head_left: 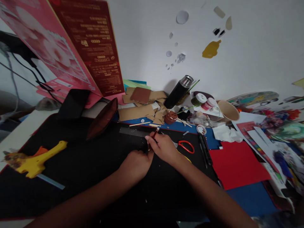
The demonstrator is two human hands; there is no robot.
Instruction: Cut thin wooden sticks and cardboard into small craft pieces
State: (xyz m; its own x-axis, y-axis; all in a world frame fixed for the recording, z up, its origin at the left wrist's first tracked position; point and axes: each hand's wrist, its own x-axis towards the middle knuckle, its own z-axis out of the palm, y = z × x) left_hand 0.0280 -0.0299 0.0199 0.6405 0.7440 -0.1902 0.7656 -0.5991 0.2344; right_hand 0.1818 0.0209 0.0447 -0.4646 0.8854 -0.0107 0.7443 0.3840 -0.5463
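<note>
Both hands meet over the middle of the black mat (95, 167). My right hand (163, 147) pinches a small dark red stick-like piece (155, 132) with a pale tip that points away from me. Its lower part is hidden by the fingers. Pressed against it from the left, my left hand (137, 163) is closed; what its fingers hold, if anything, is hidden. Just beyond the hands lies a clear ruler (133, 132). Red-handled scissors (186, 147) rest right of my right hand, partly covered by it.
A yellow glue gun (38, 160) lies at the left. Cardboard scraps (136, 113), a black flask (178, 93) and paint jars (199, 99) stand or lie along the wall. At the right are a black cutter (204, 148) and red paper (238, 164).
</note>
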